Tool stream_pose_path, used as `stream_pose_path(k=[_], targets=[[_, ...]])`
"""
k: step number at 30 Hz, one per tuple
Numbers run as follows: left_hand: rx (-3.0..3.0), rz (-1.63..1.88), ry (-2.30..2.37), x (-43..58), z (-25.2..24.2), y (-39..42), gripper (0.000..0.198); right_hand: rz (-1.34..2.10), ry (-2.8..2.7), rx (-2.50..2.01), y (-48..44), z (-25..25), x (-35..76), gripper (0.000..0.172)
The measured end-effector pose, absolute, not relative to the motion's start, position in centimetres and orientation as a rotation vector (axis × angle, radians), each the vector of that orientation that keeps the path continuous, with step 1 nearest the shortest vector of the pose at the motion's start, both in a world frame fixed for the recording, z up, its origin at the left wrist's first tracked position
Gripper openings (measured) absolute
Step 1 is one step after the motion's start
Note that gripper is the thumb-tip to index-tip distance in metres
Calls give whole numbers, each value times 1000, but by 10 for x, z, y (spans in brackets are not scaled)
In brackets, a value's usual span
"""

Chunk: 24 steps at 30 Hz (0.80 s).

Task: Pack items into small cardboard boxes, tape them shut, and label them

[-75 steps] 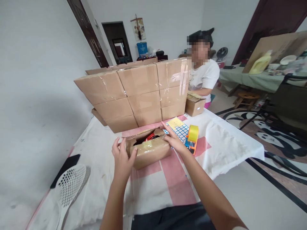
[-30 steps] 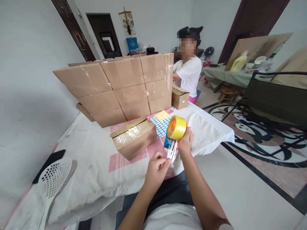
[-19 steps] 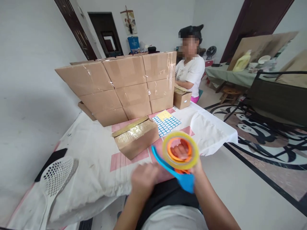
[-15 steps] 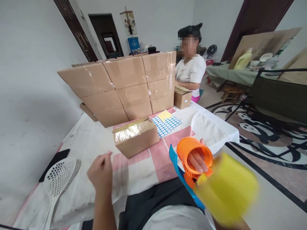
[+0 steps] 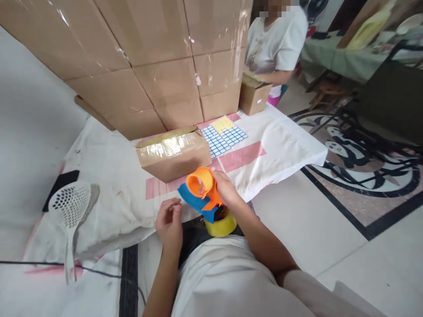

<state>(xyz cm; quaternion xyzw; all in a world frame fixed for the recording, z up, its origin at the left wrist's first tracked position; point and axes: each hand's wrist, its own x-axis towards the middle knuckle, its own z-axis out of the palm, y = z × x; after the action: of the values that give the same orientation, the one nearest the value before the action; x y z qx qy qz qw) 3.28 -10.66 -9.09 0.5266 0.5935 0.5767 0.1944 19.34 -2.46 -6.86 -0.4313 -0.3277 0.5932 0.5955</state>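
Note:
My right hand [image 5: 225, 188] grips a bundle of coloured plastic bands over my lap. In it are an orange rolled band [image 5: 205, 175], a flat blue strip [image 5: 194, 200] and a wide yellow curled band [image 5: 222, 227]. The yellow one hangs lowest, by my dark trousers. My fingers partly hide behind the orange band. To the left of the bundle, apart from it, my left hand [image 5: 168, 220] is loosely curled, with a gap between thumb and fingers and nothing visible in it.
A cardboard box [image 5: 176, 154] lies on the cloth-covered table beside a blue-and-yellow grid sheet [image 5: 224, 134]. A wall of cartons [image 5: 165, 83] stands behind. White skimmer [image 5: 71, 202] at left; black cable [image 5: 99, 271] below. A person [image 5: 277, 44] sits beyond a small box [image 5: 254, 94].
My view has tilted down. My right hand has brought the bands leftward, in front of my body. My left hand has moved closer to them and loosened from a fist.

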Motion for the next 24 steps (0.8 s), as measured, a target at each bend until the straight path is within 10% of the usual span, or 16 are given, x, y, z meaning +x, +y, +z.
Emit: stream_pose_path(k=[24], targets=[[1234, 1428, 1608, 3, -70, -104, 33, 454, -1078, -1409, 24, -65, 272, 51]])
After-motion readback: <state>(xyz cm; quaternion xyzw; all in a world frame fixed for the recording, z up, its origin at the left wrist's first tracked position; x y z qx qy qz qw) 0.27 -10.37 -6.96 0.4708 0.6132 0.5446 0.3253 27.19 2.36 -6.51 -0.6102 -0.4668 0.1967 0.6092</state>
